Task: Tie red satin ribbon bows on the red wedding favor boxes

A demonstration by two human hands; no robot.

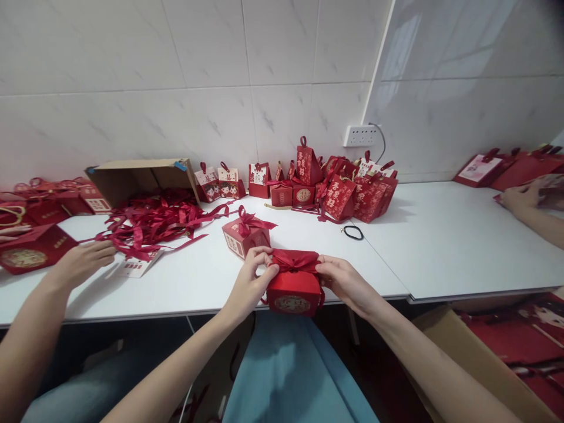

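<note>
Centrally, left hand (pixel 250 283), right hand (pixel 347 283), grips pinching ribbon (pixel 295 260), red box (pixel 294 294) underside hidden

A gift-packing workroom: white worktable (pixel 440 247), loose ribbons (pixel 154 223), finished red boxes (pixel 339 197).

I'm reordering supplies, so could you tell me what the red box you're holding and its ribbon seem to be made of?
The red box looks like matte printed card: crisp folded edges, with a gold emblem on its front. The ribbon looks like satin-type fabric, with a slight sheen and limp, soft folds; the exact fibre cannot be told.
</note>
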